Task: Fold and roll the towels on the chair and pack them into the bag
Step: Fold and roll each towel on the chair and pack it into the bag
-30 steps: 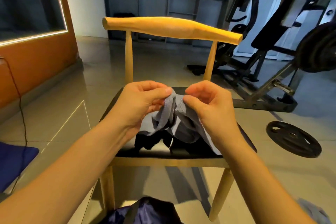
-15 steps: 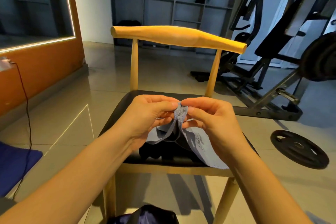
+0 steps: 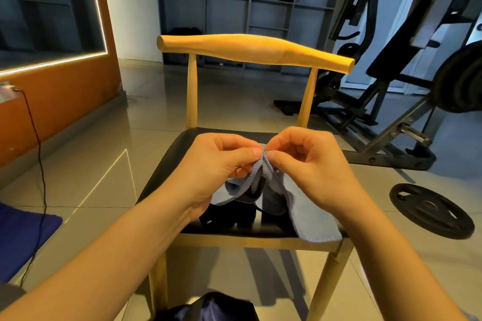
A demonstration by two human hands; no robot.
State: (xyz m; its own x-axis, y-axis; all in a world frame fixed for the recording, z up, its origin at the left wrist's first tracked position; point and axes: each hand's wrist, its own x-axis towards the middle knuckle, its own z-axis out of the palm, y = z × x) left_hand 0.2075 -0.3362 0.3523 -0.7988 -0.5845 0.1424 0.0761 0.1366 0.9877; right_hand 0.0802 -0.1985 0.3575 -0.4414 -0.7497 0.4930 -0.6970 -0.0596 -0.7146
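— Where does the light grey-blue cloth towel (image 3: 310,214) sit?

— Above the front half of the wooden chair with a black padded seat (image 3: 255,52). The person holds it up over the seat, and its lower end drapes down over the chair's front right edge.

— And the hands?

— Both pinch it. The left hand (image 3: 221,164) and the right hand (image 3: 307,167) meet over the middle of the seat, thumbs and forefingers closed on the same bunched top edge of the towel, knuckles nearly touching. The other fingers curl in towards the palms.

— Anything else on the chair?

— A black bundle (image 3: 227,216) lies on the seat under the hanging towel; what it is cannot be told.

— The bag?

— A dark navy fabric bag (image 3: 214,307) shows on the floor just in front of the chair, at the bottom of the view, only its top visible.

— Around the chair?

— A black round weight plate (image 3: 430,210) lies flat on the tiles to the chair's right.
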